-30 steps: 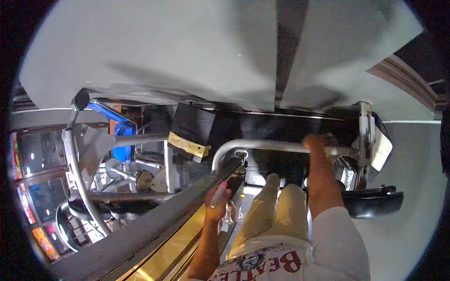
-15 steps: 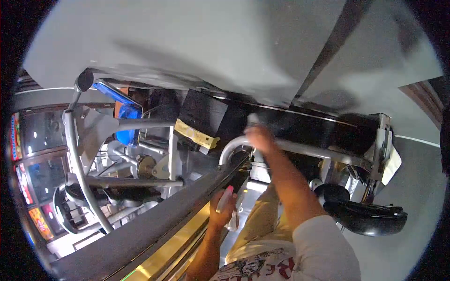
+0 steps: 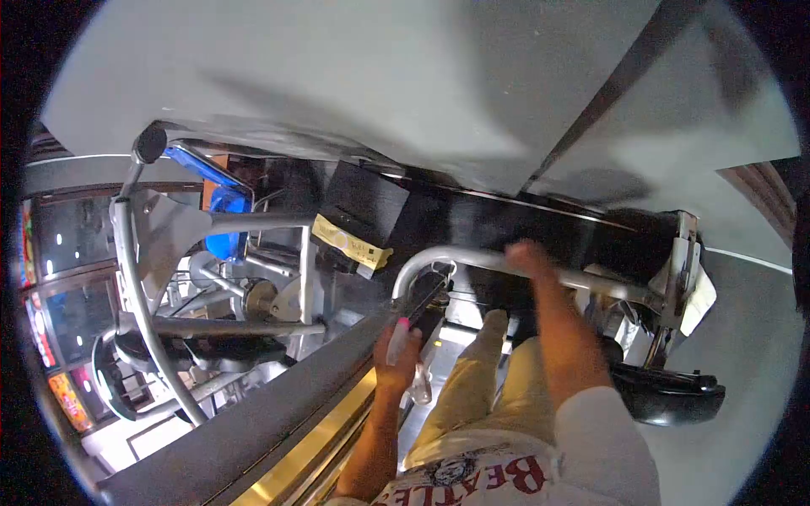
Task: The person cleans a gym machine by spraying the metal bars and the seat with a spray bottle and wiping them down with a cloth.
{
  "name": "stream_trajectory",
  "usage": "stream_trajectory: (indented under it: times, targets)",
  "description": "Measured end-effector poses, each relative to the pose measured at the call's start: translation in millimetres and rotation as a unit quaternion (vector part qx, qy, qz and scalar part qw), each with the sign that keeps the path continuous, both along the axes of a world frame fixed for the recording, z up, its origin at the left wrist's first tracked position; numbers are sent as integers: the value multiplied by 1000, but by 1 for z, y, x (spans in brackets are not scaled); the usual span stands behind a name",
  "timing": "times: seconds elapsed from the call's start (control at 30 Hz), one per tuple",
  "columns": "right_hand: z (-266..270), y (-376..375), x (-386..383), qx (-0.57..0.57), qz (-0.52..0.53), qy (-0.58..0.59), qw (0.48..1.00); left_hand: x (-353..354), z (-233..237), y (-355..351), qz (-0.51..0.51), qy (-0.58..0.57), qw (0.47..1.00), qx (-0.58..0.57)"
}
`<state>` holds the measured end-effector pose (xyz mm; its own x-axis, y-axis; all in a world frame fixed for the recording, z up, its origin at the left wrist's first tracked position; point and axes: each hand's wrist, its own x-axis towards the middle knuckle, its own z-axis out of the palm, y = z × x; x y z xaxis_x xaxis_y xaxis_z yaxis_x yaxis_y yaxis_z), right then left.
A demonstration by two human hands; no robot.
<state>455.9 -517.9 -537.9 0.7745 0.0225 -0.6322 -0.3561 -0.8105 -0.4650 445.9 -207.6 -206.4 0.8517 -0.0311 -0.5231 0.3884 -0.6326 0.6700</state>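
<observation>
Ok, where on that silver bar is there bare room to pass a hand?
Bare stretch of silver bar between its bend and the right hand. Crowded: left hand with bottle just below the bend, and the upright post at the far end.

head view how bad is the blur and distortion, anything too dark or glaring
Head view: strong fisheye, with black corners and straight edges bowed; the right hand on the metal bar is motion-smeared, its fingers unreadable; the left hand and its spray bottle are sharper; the space behind the bar is nearly black; the brass strip shows mild glare.
</observation>
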Motion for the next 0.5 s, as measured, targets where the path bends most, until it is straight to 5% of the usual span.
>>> stream_trajectory:
  times: [0.07, 0.1, 0.13, 0.17, 0.27, 0.43, 0.5]
  targets:
    - [49, 96, 65, -23, 89, -173, 981, -6, 2, 0, 28, 35, 999, -24]
    - [11, 146, 79, 92, -2, -514, 853, -12, 1, 2, 43, 25, 997, -57]
    - [137, 165, 106, 29, 25, -223, 974, -20, 0, 6, 56, 16, 994, -91]
    - [162, 193, 113, 86, 34, -215, 972, -27, -2, 12, 70, 7, 990, -125]
    - [113, 278, 96, 85, 71, -280, 954, -32, 8, 14, 54, -22, 987, -147]
    - [124, 249, 102, 19, 76, -355, 932, -37, 7, 35, 14, 18, 994, -108]
    - [122, 232, 117, 23, -2, -211, 977, -40, 8, 30, 30, 10, 994, -105]
